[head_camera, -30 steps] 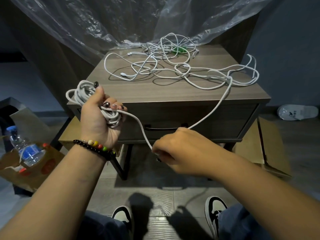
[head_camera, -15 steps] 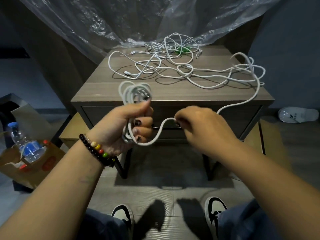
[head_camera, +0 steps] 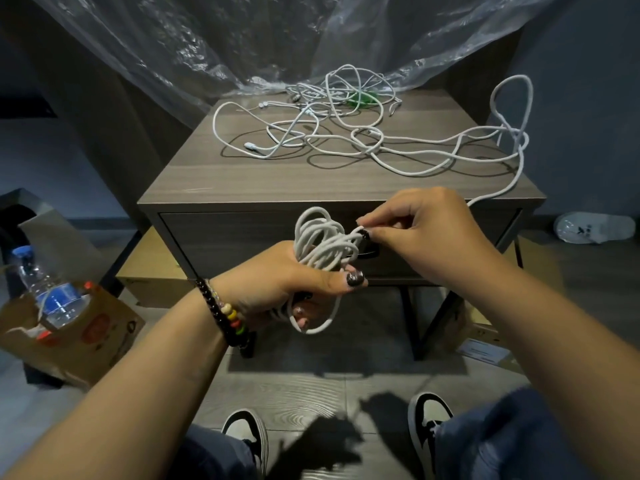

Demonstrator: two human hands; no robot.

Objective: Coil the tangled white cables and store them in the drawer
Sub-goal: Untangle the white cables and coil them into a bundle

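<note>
Left hand (head_camera: pixel 287 282) clenched around a coil (head_camera: pixel 325 247) of white cable, thumb pressed across the loops, lower loops hanging out below the curled fingers. Right hand (head_camera: pixel 426 230) at 3 o'clock of the coil, thumb and forefinger pinching the cable (head_camera: pixel 512 181) where it meets the bundle. From that pinch, running behind the right hand, up over the front edge of the nightstand (head_camera: pixel 242 181) toward 1 o'clock, then rising in a tall loop at the right rear corner. Still loose on the top: a tangle (head_camera: pixel 346 133) of white cables sprawled from centre to 12 o'clock, thinner earphone-like leads and something green mixed in at the far edge, too snarled to separate. Drawer (head_camera: pixel 221 237) closed, directly behind the coil, its handle mostly hidden by the hands. Beaded bracelet (head_camera: pixel 225 313) on the left wrist. Clear plastic sheet (head_camera: pixel 277 39) draped behind the nightstand at 12 o'clock. At 9 o'clock on the floor, a paper bag (head_camera: pixel 79 337) holding a water bottle (head_camera: pixel 45 289). At 3 o'clock, a white slipper (head_camera: pixel 592 226) on the floor. At 6 o'clock, two black-and-white shoes (head_camera: pixel 429 424).
</note>
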